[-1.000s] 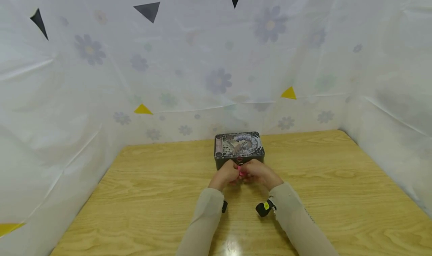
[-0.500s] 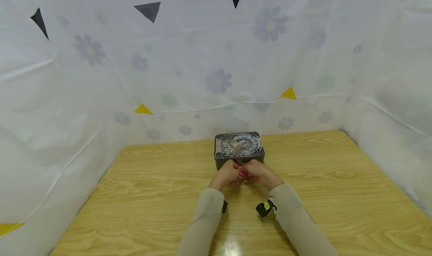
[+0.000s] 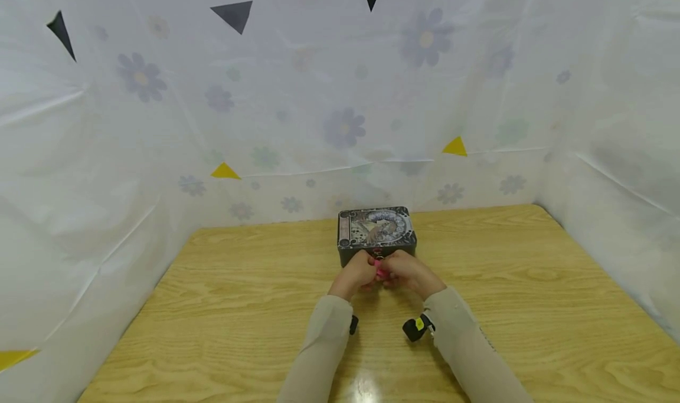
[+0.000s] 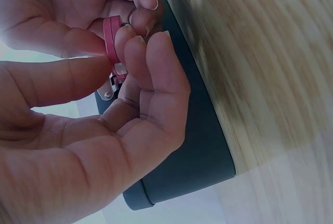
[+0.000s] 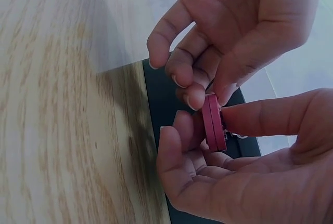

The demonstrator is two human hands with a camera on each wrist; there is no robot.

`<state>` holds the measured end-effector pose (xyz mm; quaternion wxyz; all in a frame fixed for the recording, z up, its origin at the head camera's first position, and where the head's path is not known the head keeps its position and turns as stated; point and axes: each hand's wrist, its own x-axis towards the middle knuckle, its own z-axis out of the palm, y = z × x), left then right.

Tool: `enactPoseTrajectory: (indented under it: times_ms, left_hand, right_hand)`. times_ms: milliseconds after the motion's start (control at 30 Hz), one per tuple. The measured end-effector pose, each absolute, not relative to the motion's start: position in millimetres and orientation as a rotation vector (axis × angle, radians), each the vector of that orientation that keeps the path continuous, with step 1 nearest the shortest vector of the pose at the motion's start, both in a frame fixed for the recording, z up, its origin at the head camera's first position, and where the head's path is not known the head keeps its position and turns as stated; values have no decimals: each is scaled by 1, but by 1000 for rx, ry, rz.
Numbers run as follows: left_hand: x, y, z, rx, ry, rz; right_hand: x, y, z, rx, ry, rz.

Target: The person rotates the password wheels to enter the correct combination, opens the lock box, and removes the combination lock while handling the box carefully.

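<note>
A dark tin box (image 3: 376,227) with a printed lid sits shut near the back of the table. At its front is a small pinkish-red padlock (image 5: 211,123), beside a metal hasp (image 4: 105,91). My left hand (image 3: 358,272) pinches the padlock between thumb and curled fingers from the left. From the other side my right hand (image 3: 409,270) pinches it too, its thumb against one face in the right wrist view. Fingers cover part of the padlock and its shackle, so whether the shackle is locked cannot be seen.
The wood-grain table (image 3: 239,314) spreads out around the box. A white flowered sheet (image 3: 297,96) hangs behind it and at both sides. Each wrist carries a black camera strap (image 3: 417,327).
Both hands stay at the padlock with only tiny finger shifts; slightly more of its pink body shows between them. The box has not moved.
</note>
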<state>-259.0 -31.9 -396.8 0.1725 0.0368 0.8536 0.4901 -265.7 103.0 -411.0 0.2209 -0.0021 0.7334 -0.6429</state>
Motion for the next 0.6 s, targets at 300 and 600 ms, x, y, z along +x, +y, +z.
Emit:
enactPoseTrajectory:
  times_ms: [300,600]
  left_hand:
    - [-259,-32,-398,98,2420,1394]
    - [-260,-33,-399,106,2423,1392]
  right_hand:
    - [-267,104,-412,24,2037,-1779]
    - [-268,106,-412,38,1994,-1785]
